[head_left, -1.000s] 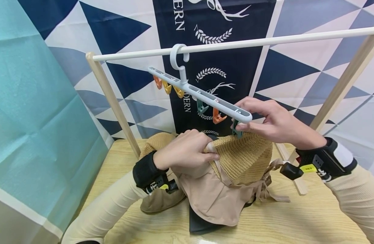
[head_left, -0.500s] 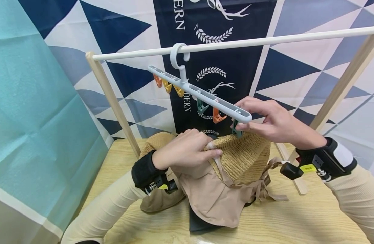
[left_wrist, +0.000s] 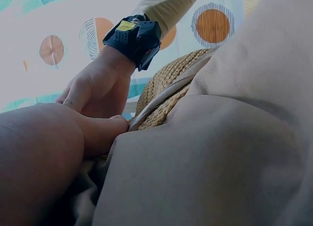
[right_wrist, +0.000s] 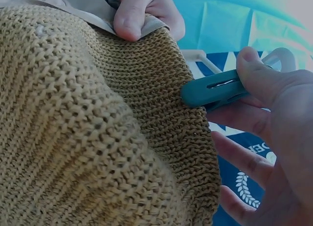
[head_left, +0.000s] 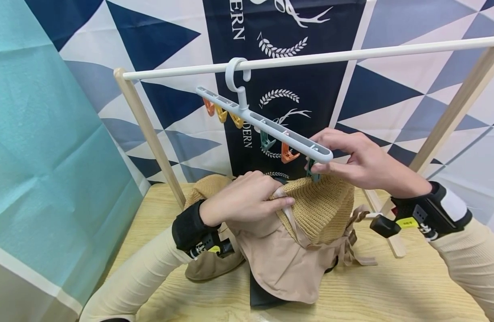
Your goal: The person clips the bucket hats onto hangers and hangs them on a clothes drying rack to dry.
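A tan woven sun hat [head_left: 321, 208] with a beige cloth brim [head_left: 285, 273] and fabric ties is lifted under the right end of a grey clip hanger [head_left: 267, 127]. My left hand [head_left: 247, 197] pinches the hat where the woven crown meets the brim, thumb on the pale trim. At the hanger's end my right hand [head_left: 359, 161] squeezes a green clip [right_wrist: 210, 91] between thumb and index finger. The clip's tip is at the hat's woven edge in the right wrist view, and the other fingers are spread behind.
The hanger hooks over a white rail [head_left: 351, 54] on wooden posts [head_left: 150, 138]. Orange, yellow and green clips hang along it, among them an orange clip [head_left: 288, 153]. More tan weave [head_left: 208, 185] lies behind my left hand. A flat black item [head_left: 267, 293] lies beneath on the wooden table [head_left: 182, 299].
The hat's crown and ties have shifted slightly left, and the brim's front edge hangs a little lower. My left thumb has moved a little right along the trim. The right hand stays at the clip.
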Available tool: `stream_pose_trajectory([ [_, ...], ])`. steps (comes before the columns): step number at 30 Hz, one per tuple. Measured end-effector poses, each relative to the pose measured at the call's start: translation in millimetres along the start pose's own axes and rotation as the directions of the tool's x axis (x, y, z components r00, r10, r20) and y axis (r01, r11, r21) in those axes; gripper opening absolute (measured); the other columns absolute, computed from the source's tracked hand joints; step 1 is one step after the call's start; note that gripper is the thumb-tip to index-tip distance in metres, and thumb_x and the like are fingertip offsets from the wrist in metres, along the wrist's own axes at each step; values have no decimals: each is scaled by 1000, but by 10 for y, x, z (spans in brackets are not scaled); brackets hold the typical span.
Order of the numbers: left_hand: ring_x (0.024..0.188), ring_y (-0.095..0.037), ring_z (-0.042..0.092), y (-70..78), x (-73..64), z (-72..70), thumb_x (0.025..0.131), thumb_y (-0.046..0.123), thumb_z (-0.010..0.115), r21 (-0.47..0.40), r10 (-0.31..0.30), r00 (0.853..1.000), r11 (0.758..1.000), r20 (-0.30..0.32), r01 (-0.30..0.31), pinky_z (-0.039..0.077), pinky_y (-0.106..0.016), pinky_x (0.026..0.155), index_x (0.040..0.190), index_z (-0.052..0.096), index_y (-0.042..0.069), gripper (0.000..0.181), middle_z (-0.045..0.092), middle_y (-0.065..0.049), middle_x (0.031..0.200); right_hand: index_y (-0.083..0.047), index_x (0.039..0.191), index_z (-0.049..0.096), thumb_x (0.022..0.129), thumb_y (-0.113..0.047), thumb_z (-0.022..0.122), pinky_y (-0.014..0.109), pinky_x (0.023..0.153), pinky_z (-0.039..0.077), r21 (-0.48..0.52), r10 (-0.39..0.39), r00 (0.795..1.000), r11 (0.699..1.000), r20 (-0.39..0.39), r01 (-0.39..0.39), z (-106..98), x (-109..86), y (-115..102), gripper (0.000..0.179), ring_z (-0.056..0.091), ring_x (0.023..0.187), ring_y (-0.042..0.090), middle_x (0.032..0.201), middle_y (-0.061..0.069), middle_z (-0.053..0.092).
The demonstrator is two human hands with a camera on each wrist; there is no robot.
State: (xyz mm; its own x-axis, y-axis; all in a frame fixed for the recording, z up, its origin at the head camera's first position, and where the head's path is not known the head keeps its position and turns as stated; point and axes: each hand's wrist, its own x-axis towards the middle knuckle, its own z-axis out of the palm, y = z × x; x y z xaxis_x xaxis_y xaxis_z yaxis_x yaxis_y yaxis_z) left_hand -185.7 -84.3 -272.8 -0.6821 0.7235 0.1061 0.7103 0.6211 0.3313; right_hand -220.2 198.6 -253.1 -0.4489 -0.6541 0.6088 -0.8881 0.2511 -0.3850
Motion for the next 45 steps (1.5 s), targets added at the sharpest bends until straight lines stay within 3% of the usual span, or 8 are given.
stream_pose_trajectory([
  [21,58,-3,40,21,-32,-41,116,39,63,28,46,999,999,-25,-45,32,-21,58,69,46,23,52,35,14,65,-15,109,80,92,5,85,14,93,49,-6,3,1000,1000,-14,-3,33,-21,44,28,64,109,0,128,-26,70],
  [29,58,-5,41,45,-65,-56,115,38,64,70,54,997,996,-62,-49,32,-22,59,69,45,23,52,35,13,64,-16,110,80,90,11,83,16,90,49,-16,-1,1000,1000,5,1,12,-1,-12,34,64,105,1,127,-24,71],
  [45,58,-3,38,35,-68,-61,115,38,64,49,54,997,997,-55,-52,31,-21,57,69,44,23,53,34,13,65,-15,110,79,93,6,84,16,89,50,-5,-16,1000,1000,4,16,10,16,-2,28,64,104,1,126,-24,71],
])
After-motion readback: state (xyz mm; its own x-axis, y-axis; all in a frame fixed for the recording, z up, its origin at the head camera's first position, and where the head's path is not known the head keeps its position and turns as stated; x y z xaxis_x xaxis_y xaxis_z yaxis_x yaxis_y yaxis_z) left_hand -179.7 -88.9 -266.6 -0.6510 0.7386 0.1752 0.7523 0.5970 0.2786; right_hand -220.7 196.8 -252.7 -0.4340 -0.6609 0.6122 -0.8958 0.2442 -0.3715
